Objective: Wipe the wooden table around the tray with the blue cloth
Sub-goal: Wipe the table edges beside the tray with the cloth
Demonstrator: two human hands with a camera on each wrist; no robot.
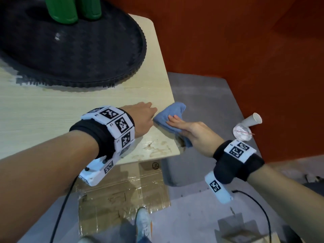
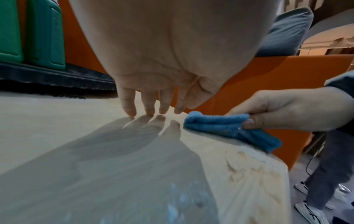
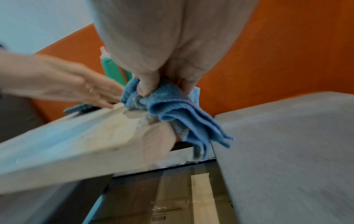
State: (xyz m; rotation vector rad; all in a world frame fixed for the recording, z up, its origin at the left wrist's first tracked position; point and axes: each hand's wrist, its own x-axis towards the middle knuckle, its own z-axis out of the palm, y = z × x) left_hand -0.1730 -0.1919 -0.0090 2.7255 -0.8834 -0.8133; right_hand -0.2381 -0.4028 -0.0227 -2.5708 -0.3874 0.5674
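The blue cloth point(image 1: 171, 118) lay bunched on the bench's point(image 1: 52, 109) right edge, part drooping over the side. It looked soft, light and limp, best gathered in a wad, as the right hand point(image 1: 191, 132) gripped it, thumb pinching the folds. The left hand point(image 1: 142, 116) rested just beside it, fingers point(image 2: 130, 106) straight, tips on the wood. The black tray point(image 1: 133, 67) sat farther back.

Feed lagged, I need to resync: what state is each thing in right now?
blue cloth: bunched, at the table's right edge, partly hanging off.
right hand: grips the cloth.
left hand: fingers straight, tips on the table.
wooden table: brown stains at the near right corner.
black tray: on the table, holding green bottles.
paper cup: lying on its side.
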